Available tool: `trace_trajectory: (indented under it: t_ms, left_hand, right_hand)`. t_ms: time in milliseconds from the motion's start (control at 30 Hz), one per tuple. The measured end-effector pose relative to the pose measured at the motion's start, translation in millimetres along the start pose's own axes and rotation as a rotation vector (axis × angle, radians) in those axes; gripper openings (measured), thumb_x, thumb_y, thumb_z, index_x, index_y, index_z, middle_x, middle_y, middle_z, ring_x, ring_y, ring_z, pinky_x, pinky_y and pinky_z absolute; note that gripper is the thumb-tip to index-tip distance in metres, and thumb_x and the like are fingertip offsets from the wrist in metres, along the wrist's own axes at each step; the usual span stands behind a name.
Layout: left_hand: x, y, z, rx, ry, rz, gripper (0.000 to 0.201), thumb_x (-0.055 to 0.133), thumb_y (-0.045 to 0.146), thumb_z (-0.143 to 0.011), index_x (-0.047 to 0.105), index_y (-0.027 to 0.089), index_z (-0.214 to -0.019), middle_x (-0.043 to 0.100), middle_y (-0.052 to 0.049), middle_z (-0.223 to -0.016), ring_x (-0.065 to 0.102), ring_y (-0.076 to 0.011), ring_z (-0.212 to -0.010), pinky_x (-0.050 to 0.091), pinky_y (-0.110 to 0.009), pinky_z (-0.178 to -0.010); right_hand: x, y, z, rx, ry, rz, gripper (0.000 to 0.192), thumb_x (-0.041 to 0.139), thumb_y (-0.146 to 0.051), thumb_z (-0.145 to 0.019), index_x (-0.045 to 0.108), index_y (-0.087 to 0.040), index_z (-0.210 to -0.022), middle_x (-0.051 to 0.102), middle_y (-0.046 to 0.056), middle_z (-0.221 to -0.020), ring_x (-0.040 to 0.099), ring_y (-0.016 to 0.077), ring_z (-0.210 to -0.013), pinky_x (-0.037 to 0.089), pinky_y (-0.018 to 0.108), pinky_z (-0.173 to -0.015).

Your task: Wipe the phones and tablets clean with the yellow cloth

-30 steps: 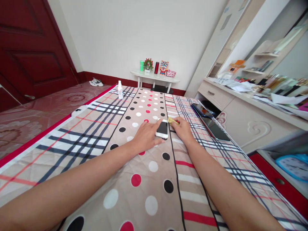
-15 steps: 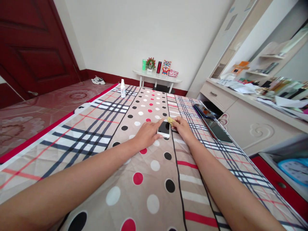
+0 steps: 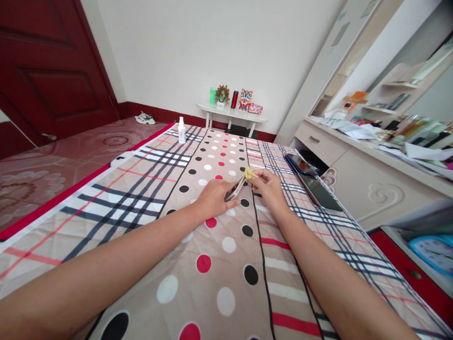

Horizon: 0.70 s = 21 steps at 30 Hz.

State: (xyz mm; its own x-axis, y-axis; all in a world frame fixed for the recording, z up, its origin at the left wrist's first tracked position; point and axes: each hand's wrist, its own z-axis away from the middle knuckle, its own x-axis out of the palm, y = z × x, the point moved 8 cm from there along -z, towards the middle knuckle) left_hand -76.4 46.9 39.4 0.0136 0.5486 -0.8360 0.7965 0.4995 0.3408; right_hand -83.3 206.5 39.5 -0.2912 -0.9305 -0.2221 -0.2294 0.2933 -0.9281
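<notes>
A white smartphone [image 3: 235, 190] is tilted up on its edge above the patterned bedspread [image 3: 219, 264], its far side raised. My left hand [image 3: 212, 200] grips its near side. My right hand [image 3: 271, 189] pinches a small yellow cloth [image 3: 249, 174] against the phone's raised top edge. Both forearms stretch out across the bed from the near edge.
Two dark phones [image 3: 311, 182] lie near the bed's right edge. A small white spray bottle [image 3: 181, 131] stands at the bed's far left. A white side table [image 3: 230, 114] with ornaments is beyond. A dresser [image 3: 357, 165] stands to the right, a red door [image 3: 53, 71] to the left.
The phone lay flat on the bedspread with my left hand resting on it; now my left hand has tipped it up on edge. My right hand has risen slightly with the yellow cloth.
</notes>
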Motion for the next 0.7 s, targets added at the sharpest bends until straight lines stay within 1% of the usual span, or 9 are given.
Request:
trace_trajectory:
  t_ms: [67,133,200,300,367,467,567,633,700]
  left_hand:
    - [-0.7,1.3,-0.2,0.031,0.006,0.031,0.038,0.064,0.042,-0.081,0.062,0.021,-0.113,0.07,-0.003,-0.086,0.063,-0.0225,-0.08,0.042,-0.032,-0.074]
    - [-2.3,1.4,-0.2,0.041,0.022,0.059,0.033,0.065,0.04,-0.081,0.064,0.02,-0.107,0.069,-0.003,-0.084,0.062,-0.0212,-0.077,0.041,-0.031,-0.07]
    - [-3.3,0.2,0.0,0.037,0.037,0.084,0.028,0.066,0.039,-0.08,0.066,0.019,-0.098,0.067,-0.002,-0.078,0.061,-0.0198,-0.073,0.04,-0.029,-0.067]
    - [-2.8,-6.0,0.1,-0.012,0.06,0.127,0.017,0.065,0.034,-0.078,0.064,0.017,-0.079,0.063,-0.002,-0.069,0.058,-0.0181,-0.066,0.038,-0.028,-0.062]
    - [-1.0,-9.6,0.2,-0.034,0.065,0.167,0.009,0.064,0.023,-0.075,0.061,0.017,-0.069,0.063,-0.002,-0.068,0.058,-0.0176,-0.065,0.038,-0.027,-0.061]
    - [1.5,-12.5,0.4,-0.045,0.06,0.22,0.008,0.06,0.013,-0.07,0.058,0.017,-0.064,0.064,-0.002,-0.07,0.059,-0.0174,-0.066,0.039,-0.026,-0.06]
    - [1.0,-12.5,1.2,-0.05,0.058,0.229,0.008,0.059,0.019,-0.076,0.062,0.017,-0.069,0.063,-0.002,-0.068,0.058,-0.0169,-0.064,0.04,-0.026,-0.061]
    - [0.0,-7.5,1.5,-0.005,0.043,0.238,0.011,0.058,0.022,-0.08,0.068,0.018,-0.082,0.066,-0.002,-0.073,0.06,-0.0174,-0.069,0.042,-0.026,-0.066]
    - [-0.8,-2.5,1.6,0.036,0.024,0.243,0.022,0.056,0.022,-0.082,0.069,0.021,-0.1,0.07,-0.002,-0.082,0.062,-0.0183,-0.076,0.044,-0.027,-0.072]
  right_hand:
    - [-3.4,-6.5,0.0,-0.1,0.046,0.171,0.016,0.062,-0.031,-0.075,0.063,-0.018,-0.084,0.065,0.003,-0.076,0.058,0.017,-0.068,0.046,0.029,-0.06]
    - [-4.3,-20.3,4.1,-0.252,0.096,0.336,0.012,0.059,-0.026,-0.077,0.065,-0.018,-0.084,0.064,0.005,-0.082,0.058,0.019,-0.077,0.047,0.032,-0.069]
    - [2.8,-38.1,14.0,-0.405,0.094,0.437,0.013,0.055,-0.021,-0.079,0.066,-0.018,-0.086,0.063,0.006,-0.085,0.058,0.0199,-0.083,0.047,0.034,-0.075]
    - [27.3,-62.8,36.9,-0.555,-0.031,0.453,0.019,0.051,-0.013,-0.079,0.066,-0.02,-0.089,0.059,0.004,-0.082,0.057,0.018,-0.079,0.046,0.031,-0.072]
    - [46.9,-75.5,53.8,-0.628,-0.142,0.457,0.022,0.051,-0.011,-0.076,0.066,-0.021,-0.089,0.058,0.003,-0.082,0.056,0.0163,-0.075,0.046,0.029,-0.068]
    - [62.7,-82.6,67.0,-0.693,-0.217,0.516,0.022,0.052,-0.011,-0.076,0.066,-0.021,-0.09,0.058,0.003,-0.084,0.056,0.0152,-0.072,0.046,0.028,-0.066]
    - [46.9,-74.5,53.6,-0.676,-0.118,0.541,0.022,0.051,-0.011,-0.077,0.067,-0.021,-0.09,0.058,0.003,-0.082,0.056,0.0162,-0.073,0.046,0.029,-0.066]
    - [24.6,-63.4,36.3,-0.639,-0.007,0.56,0.022,0.052,-0.01,-0.077,0.067,-0.02,-0.088,0.058,0.003,-0.079,0.057,0.0177,-0.074,0.046,0.031,-0.067]
    - [4.4,-51.3,20.3,-0.588,0.077,0.619,0.021,0.053,-0.011,-0.077,0.068,-0.02,-0.087,0.058,0.004,-0.076,0.057,0.0195,-0.074,0.046,0.033,-0.068]
